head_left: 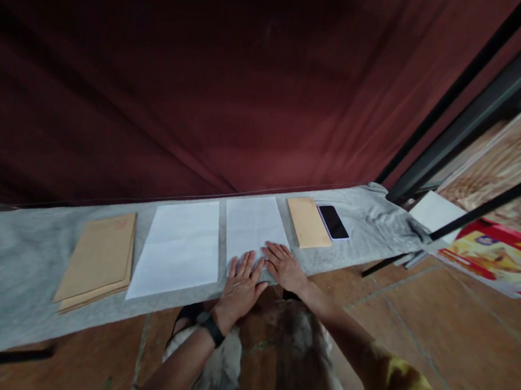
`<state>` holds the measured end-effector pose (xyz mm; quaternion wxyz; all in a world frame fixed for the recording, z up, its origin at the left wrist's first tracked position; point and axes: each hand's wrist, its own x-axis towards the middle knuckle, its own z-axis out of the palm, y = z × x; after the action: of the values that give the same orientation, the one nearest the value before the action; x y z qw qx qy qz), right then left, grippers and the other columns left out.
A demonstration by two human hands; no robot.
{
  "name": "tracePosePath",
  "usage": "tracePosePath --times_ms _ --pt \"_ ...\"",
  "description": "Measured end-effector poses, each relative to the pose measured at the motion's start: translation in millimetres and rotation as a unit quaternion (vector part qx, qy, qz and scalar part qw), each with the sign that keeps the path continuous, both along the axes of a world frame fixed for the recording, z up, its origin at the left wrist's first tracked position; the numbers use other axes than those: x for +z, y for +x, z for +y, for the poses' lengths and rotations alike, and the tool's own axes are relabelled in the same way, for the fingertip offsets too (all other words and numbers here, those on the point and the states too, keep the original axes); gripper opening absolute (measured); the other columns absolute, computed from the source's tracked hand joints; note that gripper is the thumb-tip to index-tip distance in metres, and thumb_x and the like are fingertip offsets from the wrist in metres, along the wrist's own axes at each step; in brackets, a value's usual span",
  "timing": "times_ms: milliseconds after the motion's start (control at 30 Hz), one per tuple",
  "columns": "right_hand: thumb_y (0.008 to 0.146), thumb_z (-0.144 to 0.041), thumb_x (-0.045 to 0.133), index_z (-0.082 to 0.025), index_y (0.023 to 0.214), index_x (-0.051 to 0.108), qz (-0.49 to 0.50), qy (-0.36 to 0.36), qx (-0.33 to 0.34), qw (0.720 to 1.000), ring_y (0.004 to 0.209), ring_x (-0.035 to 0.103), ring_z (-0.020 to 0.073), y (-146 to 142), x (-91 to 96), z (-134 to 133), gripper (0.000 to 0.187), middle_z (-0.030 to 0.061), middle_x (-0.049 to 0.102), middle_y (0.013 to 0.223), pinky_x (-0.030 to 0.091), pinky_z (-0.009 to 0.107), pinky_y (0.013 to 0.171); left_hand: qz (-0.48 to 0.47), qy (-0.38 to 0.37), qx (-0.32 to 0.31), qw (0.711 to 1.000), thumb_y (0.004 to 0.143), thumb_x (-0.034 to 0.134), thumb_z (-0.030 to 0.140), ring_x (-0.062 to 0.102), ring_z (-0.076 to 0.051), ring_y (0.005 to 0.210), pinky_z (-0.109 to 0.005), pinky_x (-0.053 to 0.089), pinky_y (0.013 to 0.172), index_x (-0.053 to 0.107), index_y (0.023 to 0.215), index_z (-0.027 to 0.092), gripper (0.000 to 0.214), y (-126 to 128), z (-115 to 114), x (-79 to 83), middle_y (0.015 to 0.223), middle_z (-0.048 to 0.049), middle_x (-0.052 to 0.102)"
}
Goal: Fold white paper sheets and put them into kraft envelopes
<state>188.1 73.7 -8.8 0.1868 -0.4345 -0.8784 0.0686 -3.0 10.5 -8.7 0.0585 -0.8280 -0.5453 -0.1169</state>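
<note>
Paper (258, 219) lies flat beneath the left fingers (248, 266) and right fingers (276, 249).

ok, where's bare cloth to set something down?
Bare grey cloth: the left end, beyond the brown envelopes; the right end, beyond the phone, though wrinkled. Crowded in between: left white sheet, right white sheet under the left hand and right hand, then the small envelope; only narrow strips separate them.
</note>
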Motion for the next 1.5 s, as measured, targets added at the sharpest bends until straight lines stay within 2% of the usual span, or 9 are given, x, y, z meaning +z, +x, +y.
tracePosePath --times_ms 333,433,533,667,933,1167,1267,1367,1500 --pt "0.099 -0.023 0.056 -0.021 0.139 0.061 -0.022 -0.020 -0.003 1.000 0.138 0.052 0.0234 -7.4 15.0 23.9 0.041 0.0109 0.057 0.148 0.043 0.043 0.115 -0.018 -0.061 -0.001 0.998 0.104 0.034 0.035 0.057 -0.026 0.131 -0.046 0.044 0.109 0.063 0.132 0.021 0.042 -3.3 20.0 27.6 0.143 -0.0115 0.061" --pt "0.101 -0.025 0.050 -0.020 0.147 0.053 -0.012 0.000 -0.053 0.999 0.143 0.046 0.0270 -18.3 17.1 27.3 0.046 0.0118 0.048 0.155 0.040 0.049 0.117 -0.042 -0.076 0.020 0.996 0.104 0.032 0.030 0.064 -0.022 0.120 -0.041 0.048 0.105 0.065 0.128 0.019 0.042 -5.2 40.3 36.6 0.133 -0.0105 0.068" --pt "0.102 -0.032 0.050 -0.022 0.151 0.048 -0.013 0.013 -0.099 0.995 0.148 0.038 0.0341 -26.0 5.6 23.8 0.050 0.0122 0.040 0.160 0.032 0.059 0.119 -0.068 -0.050 0.042 0.996 0.105 0.026 0.029 0.058 -0.022 0.130 -0.039 0.043 0.111 0.060 0.136 0.013 0.048 -5.6 71.4 40.7 0.141 -0.0128 0.063" --pt "0.103 -0.043 0.049 -0.024 0.152 0.047 -0.013 0.023 -0.098 0.995 0.146 0.039 0.0382 -26.4 -15.6 19.5 0.052 0.0114 0.040 0.160 0.027 0.066 0.118 -0.065 -0.017 0.037 0.997 0.106 0.027 0.038 0.036 -0.027 0.150 -0.043 0.034 0.119 0.045 0.150 0.012 0.054 1.5 119.7 31.6 0.160 -0.0143 0.042" --pt "0.102 -0.049 0.048 -0.024 0.152 0.047 -0.002 0.023 -0.097 0.995 0.145 0.041 0.0384 -24.2 -18.7 21.7 0.056 0.0128 0.040 0.160 0.029 0.064 0.118 -0.030 -0.030 0.068 0.997 0.104 0.027 0.047 0.034 -0.030 0.150 -0.051 0.029 0.122 0.044 0.151 0.014 0.060 -1.1 179.0 -1.7 0.160 -0.0146 0.041" --pt "0.103 -0.050 0.045 -0.027 0.152 0.046 0.018 0.009 -0.101 0.995 0.146 0.040 0.0362 -24.4 -9.9 19.2 0.055 0.0115 0.042 0.159 0.027 0.061 0.120 -0.020 -0.047 0.110 0.993 0.104 0.029 0.046 0.035 -0.029 0.150 -0.047 0.027 0.123 0.041 0.152 0.009 0.062 -36.3 210.7 4.4 0.160 -0.0176 0.040" --pt "0.104 -0.052 0.039 -0.025 0.153 0.045 -0.004 -0.029 -0.099 0.995 0.147 0.038 0.0351 -24.4 -1.4 18.1 0.056 0.0103 0.038 0.162 0.024 0.061 0.121 -0.026 -0.075 0.152 0.985 0.103 0.033 0.039 0.035 -0.030 0.150 -0.047 0.027 0.123 0.042 0.151 0.005 0.059 -33.8 209.6 17.3 0.160 -0.0210 0.039" --pt "0.105 -0.052 0.038 -0.025 0.154 0.043 -0.015 -0.062 -0.103 0.993 0.149 0.036 0.0344 -24.2 6.2 18.2 0.056 0.0088 0.035 0.163 0.022 0.060 0.121 -0.043 -0.113 0.154 0.981 0.100 0.037 0.028 0.038 -0.028 0.149 -0.048 0.028 0.122 0.044 0.150 0.009 0.054 -20.3 178.2 27.1 0.159 -0.0200 0.042" --pt "0.105 -0.043 0.044 -0.026 0.152 0.046 -0.029 -0.088 -0.084 0.992 0.149 0.035 0.0324 -16.8 13.0 23.0 0.051 0.0071 0.036 0.163 0.024 0.058 0.122 -0.066 -0.214 -0.006 0.975 0.096 0.052 0.039 0.025 -0.028 0.154 -0.054 0.022 0.124 0.044 0.152 0.024 0.059 -9.1 106.1 29.4 0.165 -0.0111 0.032"
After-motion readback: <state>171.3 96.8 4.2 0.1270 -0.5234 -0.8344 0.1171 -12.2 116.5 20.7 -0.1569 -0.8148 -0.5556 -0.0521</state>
